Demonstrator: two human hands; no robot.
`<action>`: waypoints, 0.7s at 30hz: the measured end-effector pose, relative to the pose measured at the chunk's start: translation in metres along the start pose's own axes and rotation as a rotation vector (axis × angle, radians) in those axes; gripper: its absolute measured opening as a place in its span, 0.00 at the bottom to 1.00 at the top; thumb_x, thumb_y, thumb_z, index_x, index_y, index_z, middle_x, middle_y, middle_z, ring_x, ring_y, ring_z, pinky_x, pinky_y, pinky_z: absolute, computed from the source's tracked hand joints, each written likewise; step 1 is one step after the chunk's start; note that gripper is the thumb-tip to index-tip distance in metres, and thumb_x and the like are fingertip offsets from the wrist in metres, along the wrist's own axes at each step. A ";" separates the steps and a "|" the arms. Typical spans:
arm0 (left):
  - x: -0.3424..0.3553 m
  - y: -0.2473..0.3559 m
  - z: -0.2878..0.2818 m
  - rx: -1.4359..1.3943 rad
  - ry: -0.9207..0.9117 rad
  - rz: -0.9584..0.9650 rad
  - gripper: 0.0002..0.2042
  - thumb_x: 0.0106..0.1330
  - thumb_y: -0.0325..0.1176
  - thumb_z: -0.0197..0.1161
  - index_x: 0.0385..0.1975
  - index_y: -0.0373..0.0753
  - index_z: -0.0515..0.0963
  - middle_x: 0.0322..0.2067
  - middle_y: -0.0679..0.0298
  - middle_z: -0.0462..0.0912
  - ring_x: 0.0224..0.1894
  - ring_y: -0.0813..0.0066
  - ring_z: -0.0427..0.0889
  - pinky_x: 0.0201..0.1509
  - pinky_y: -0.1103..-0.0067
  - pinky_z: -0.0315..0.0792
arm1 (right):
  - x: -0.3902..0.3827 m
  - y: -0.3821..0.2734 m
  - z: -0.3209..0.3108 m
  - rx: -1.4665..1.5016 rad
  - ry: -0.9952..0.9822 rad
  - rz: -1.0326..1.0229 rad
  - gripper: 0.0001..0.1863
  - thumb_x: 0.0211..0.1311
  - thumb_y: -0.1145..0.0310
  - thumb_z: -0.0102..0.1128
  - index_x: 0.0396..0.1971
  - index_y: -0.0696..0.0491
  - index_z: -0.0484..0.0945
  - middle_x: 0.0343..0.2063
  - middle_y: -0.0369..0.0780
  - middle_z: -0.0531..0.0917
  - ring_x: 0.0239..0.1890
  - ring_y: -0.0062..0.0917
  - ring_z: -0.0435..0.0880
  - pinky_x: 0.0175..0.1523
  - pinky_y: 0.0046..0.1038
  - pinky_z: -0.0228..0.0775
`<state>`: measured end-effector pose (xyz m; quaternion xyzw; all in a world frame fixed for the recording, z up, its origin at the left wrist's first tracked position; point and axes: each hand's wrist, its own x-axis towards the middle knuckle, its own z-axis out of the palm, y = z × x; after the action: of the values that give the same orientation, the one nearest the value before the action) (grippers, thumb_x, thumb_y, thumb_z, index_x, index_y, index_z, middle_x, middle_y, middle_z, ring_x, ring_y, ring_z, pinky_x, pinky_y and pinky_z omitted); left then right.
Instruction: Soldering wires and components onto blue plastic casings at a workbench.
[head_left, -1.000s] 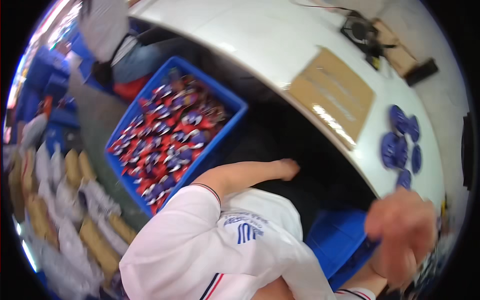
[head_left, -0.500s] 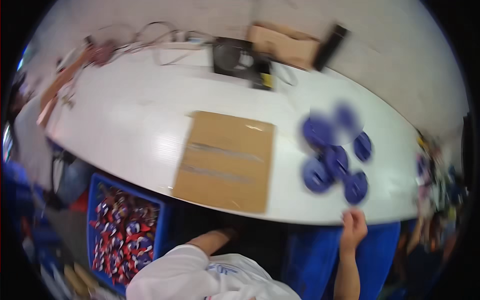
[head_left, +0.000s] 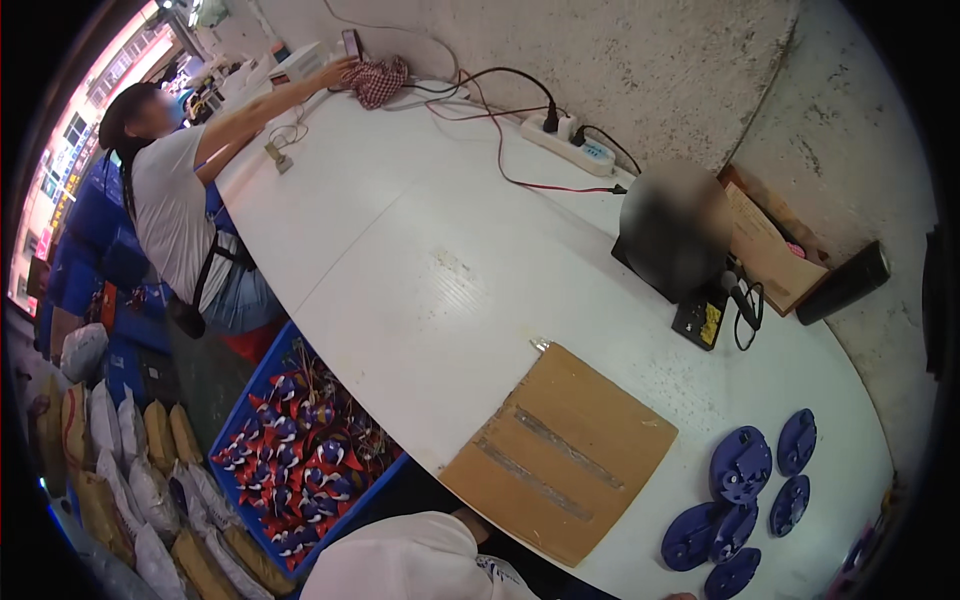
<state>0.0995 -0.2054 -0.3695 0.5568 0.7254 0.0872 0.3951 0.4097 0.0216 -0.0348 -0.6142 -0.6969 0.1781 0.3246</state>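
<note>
Of my right hand (head_left: 683,597) only a sliver shows at the lower edge, near the blue discs; its fingers cannot be made out. My left forearm (head_left: 472,522) reaches below the table edge beside my white sleeve, and the hand itself is out of sight. Several round blue plastic discs (head_left: 741,464) with raised detail lie at the right of the white table (head_left: 400,260), some overlapping. Left of them rests a flat cardboard sheet (head_left: 565,450) with two strips of tape, its lower edge along the table's near edge.
A blue crate (head_left: 262,385) of red, white and blue pieces stands below the table's left side. Farther back are a power strip (head_left: 570,148), a black device (head_left: 655,262), a cardboard box (head_left: 770,245) and a black cylinder (head_left: 845,283). A co-worker reaches toward a checked cloth (head_left: 378,82).
The view has swung left, so table items sit farther right and lower. My right hand, seen before by the discs, has nearly left the picture at the lower edge.
</note>
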 end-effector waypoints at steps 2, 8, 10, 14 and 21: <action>-0.003 -0.023 0.021 0.022 -0.028 0.047 0.17 0.60 0.32 0.48 0.46 0.34 0.77 0.50 0.48 0.77 0.52 0.46 0.74 0.58 0.63 0.67 | -0.004 0.016 0.005 -0.155 0.116 -0.129 0.06 0.63 0.72 0.47 0.34 0.58 0.72 0.25 0.44 0.75 0.26 0.32 0.72 0.37 0.28 0.68; 0.103 -0.020 0.044 0.033 -0.198 0.154 0.17 0.63 0.35 0.49 0.47 0.38 0.79 0.48 0.52 0.79 0.50 0.51 0.77 0.56 0.64 0.70 | 0.002 0.119 0.033 0.050 0.314 -0.033 0.07 0.62 0.71 0.51 0.36 0.59 0.73 0.28 0.46 0.76 0.28 0.35 0.73 0.39 0.30 0.70; 0.142 -0.008 0.045 0.033 -0.244 0.194 0.17 0.64 0.36 0.49 0.47 0.40 0.80 0.47 0.54 0.80 0.49 0.53 0.78 0.55 0.64 0.71 | 0.008 0.077 0.036 0.035 0.347 0.063 0.09 0.61 0.71 0.54 0.38 0.59 0.74 0.30 0.48 0.77 0.30 0.36 0.74 0.41 0.32 0.71; 0.157 0.009 0.042 0.057 -0.201 0.274 0.16 0.65 0.36 0.49 0.46 0.41 0.81 0.45 0.55 0.81 0.47 0.55 0.80 0.53 0.65 0.73 | 0.014 0.026 0.048 0.029 0.354 -0.085 0.06 0.64 0.71 0.49 0.36 0.57 0.72 0.30 0.40 0.75 0.31 0.27 0.71 0.40 0.23 0.66; 0.123 0.037 -0.037 0.332 0.134 0.435 0.12 0.61 0.33 0.52 0.36 0.40 0.82 0.35 0.57 0.83 0.37 0.58 0.81 0.42 0.66 0.75 | 0.008 0.031 0.040 -0.097 0.307 -0.258 0.05 0.65 0.72 0.46 0.37 0.56 0.70 0.32 0.39 0.74 0.33 0.25 0.70 0.43 0.22 0.65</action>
<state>0.0933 -0.0725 -0.3820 0.7497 0.6175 0.0863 0.2217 0.4057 0.0412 -0.0823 -0.5547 -0.7200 0.0054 0.4171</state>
